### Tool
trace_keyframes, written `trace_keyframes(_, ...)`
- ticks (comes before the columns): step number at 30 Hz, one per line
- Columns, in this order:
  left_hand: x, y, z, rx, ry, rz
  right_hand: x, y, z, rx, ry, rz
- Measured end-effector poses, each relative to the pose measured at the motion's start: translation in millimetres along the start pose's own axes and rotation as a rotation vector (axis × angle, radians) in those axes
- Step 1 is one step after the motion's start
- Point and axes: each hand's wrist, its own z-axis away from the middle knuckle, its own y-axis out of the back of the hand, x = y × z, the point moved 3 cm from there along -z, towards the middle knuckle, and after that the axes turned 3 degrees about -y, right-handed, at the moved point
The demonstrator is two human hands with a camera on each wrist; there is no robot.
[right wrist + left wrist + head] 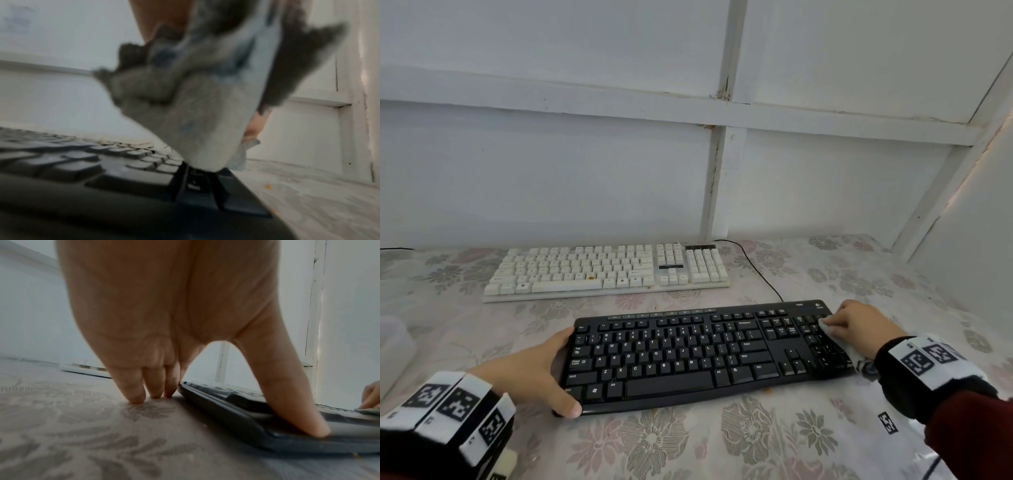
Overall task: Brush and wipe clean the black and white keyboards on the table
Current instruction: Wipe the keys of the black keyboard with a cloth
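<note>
The black keyboard [688,353] lies near me on the flowered tablecloth. My left hand [530,373] steadies its left end: the thumb [287,402] presses on the front corner, the fingers [133,391] stand straight on the cloth beside the edge. My right hand [856,322] grips a grey-white cloth [828,327] and presses it on the number pad at the right end. In the right wrist view the cloth [205,113] hangs blurred over the black keys [144,162]. The white keyboard [606,270] lies farther back, untouched.
A black cable [760,270] runs from the black keyboard's back edge toward the wall. White panelled walls [825,188] close the table at the back and right. A translucent container [393,349] sits at the left edge. Small orange crumbs [267,186] lie on the tablecloth [722,442].
</note>
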Motion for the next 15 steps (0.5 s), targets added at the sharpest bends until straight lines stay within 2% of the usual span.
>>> trace_keyframes(3,3.1,-1.7,1.3,-0.010,0.000,0.028,-16.2,5.8,0.9,0.029,-0.004,-0.072)
trace_keyframes(7,3.4,-2.1,1.7,-0.011,0.001,0.017,-64.8,-1.6,12.6,0.001,0.212,-0.098)
trace_keyframes(9,4.4,-1.9,2.2,-0.012,0.001,0.002,-80.0,-11.8,16.5,-0.013,0.257,-0.045)
trace_keyframes(15,1.7,-0.4,2.5,-0.001,-0.002,-0.037,-45.3,-17.5,16.0,0.110,0.145,0.016)
